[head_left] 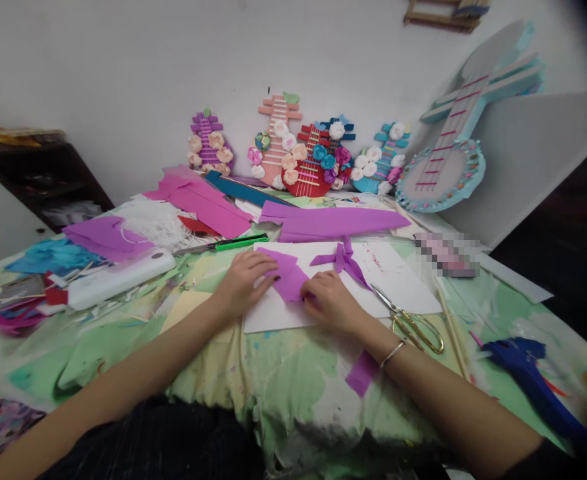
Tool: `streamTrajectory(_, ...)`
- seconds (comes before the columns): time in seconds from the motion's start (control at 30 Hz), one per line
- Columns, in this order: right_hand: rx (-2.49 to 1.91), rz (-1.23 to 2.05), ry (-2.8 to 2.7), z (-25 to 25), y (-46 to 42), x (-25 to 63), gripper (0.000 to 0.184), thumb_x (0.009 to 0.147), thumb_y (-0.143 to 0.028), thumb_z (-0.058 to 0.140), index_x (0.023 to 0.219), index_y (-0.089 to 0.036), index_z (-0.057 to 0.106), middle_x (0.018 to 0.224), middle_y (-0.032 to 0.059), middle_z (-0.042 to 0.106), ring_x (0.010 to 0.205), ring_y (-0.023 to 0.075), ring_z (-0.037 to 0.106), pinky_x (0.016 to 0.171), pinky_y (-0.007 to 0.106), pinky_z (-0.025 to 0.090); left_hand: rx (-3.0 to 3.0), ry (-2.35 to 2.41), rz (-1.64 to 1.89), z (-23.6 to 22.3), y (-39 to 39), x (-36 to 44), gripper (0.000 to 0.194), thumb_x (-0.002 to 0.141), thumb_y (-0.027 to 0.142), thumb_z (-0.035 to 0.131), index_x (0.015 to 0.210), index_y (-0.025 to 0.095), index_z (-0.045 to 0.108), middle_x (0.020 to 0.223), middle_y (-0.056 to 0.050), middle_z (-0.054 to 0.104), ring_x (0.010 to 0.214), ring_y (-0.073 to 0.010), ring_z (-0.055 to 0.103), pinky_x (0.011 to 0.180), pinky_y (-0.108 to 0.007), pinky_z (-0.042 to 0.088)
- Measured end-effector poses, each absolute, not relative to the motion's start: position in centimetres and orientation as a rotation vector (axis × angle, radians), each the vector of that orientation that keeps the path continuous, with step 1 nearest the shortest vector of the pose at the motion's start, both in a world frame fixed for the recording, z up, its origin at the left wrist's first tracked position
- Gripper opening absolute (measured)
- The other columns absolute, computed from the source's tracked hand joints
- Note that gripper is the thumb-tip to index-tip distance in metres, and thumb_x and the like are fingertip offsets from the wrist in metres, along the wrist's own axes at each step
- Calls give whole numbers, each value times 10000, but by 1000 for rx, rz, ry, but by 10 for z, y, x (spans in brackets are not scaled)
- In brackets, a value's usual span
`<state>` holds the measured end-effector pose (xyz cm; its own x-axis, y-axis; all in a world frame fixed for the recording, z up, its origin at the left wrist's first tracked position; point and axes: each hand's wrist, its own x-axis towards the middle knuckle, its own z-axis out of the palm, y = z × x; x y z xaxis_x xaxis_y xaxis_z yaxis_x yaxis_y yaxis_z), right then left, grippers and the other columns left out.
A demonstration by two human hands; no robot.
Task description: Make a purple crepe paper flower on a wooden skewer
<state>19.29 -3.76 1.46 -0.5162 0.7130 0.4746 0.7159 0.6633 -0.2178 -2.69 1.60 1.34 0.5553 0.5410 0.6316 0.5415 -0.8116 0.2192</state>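
Both my hands rest on a small purple paper piece (289, 277) that lies on a white sheet (398, 277). My left hand (243, 280) presses its left edge with the fingers curled over it. My right hand (329, 301) pinches the lower right corner of the piece, fingers closed. A purple bow-like strip (344, 259) lies just beyond on the white sheet. Gold-handled scissors (409, 321) lie to the right of my right wrist, which wears a thin bracelet.
Long purple and pink paper sheets (333, 222), a green-handled cutter (233, 243), a white bottle (118, 277) and scraps cover the table's far side. Paper guitars with flowers (301, 157) lean on the wall. A blue glue gun (528, 363) lies at right. A purple scrap (361, 373) hangs near the front edge.
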Motion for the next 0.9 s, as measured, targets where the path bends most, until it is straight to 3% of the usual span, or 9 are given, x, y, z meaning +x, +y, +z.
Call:
streamTrajectory(0.13, -1136, 135, -2331, 12, -39, 191, 84, 777, -112, 545, 823, -155, 600, 767, 44, 599, 756, 161, 519, 722, 284, 373, -3174, -653, -942, 18, -8, -12, 428, 716, 369, 687, 1057, 152, 548, 1041, -100, 617, 992, -219, 548, 877, -351, 442)
streamTrajectory(0.27, -1053, 335, -2330, 16, -40, 196, 140, 765, -107, 568, 886, -161, 612, 833, 45, 627, 781, 153, 542, 708, 258, 410, -3169, -839, -894, 10, -10, -7, 80, 809, 208, 543, 868, 163, 573, 818, -45, 608, 772, -161, 553, 702, -272, 448)
streamTrajectory(0.33, -1021, 424, -2319, 17, -39, 203, 198, 739, -77, 584, 913, -164, 619, 856, 39, 642, 790, 149, 555, 719, 260, 427, -3157, -826, -908, 8, -7, -8, 79, 808, 144, 502, 789, 159, 578, 756, -33, 595, 732, -145, 543, 673, -251, 430)
streamTrajectory(0.47, -984, 468, -2319, 18, -34, 215, 203, 724, -36, 571, 855, -171, 647, 814, 31, 656, 788, 151, 568, 722, 273, 442, -3142, -764, -966, 10, -5, -12, 90, 787, 122, 506, 757, 153, 585, 736, -35, 593, 718, -139, 537, 669, -246, 418)
streamTrajectory(0.77, -992, 692, -2292, 20, -34, 223, 166, 747, -62, 559, 825, -169, 660, 854, 29, 677, 802, 135, 608, 751, 265, 471, -3433, -534, -811, 19, -1, -18, 241, 844, 96, 462, 891, 167, 687, 875, -73, 637, 829, -143, 560, 741, -246, 435)
streamTrajectory(0.9, -925, 579, -2379, 24, -36, 221, 175, 740, -44, 562, 826, -165, 653, 882, 46, 665, 847, 154, 585, 787, 299, 464, -3487, -532, -821, 24, -2, -19, 211, 853, 132, 488, 885, 157, 695, 826, -77, 669, 827, -157, 563, 759, -274, 447)
